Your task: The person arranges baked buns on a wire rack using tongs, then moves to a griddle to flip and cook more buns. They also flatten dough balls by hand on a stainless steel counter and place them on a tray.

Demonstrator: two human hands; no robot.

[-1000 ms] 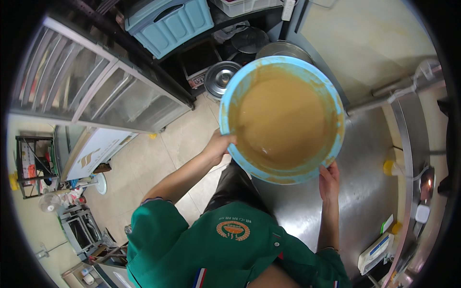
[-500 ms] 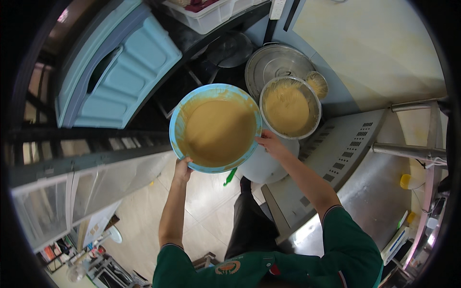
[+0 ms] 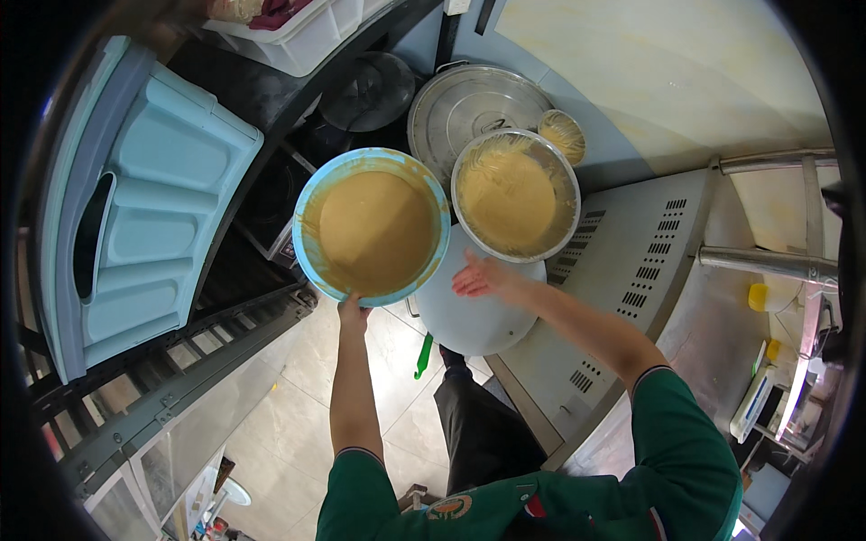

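My left hand [image 3: 354, 308] grips the lower rim of a light blue basin [image 3: 307, 225] of smooth tan batter, now at the middle left of the view. My right hand [image 3: 480, 279], slightly blurred, is off the basin with fingers apart, above a pale grey round container top [image 3: 474, 323]. A steel bowl [image 3: 568, 207] of thicker, paler batter sits just right of the basin, beside a smaller batter-smeared bowl [image 3: 563, 135] and a large round steel lid [image 3: 442, 113].
A light blue plastic box [image 3: 153, 216] and dark shelving [image 3: 236, 81] line the left; a white crate [image 3: 307, 41] is above. A perforated metal panel [image 3: 631, 252] and steel rail [image 3: 758, 261] run along the right. A green object [image 3: 423, 356] lies below.
The view has turned toward the corner with the bowls. The blue basin has moved there in my left hand, and my right hand has let go of its rim and opened.
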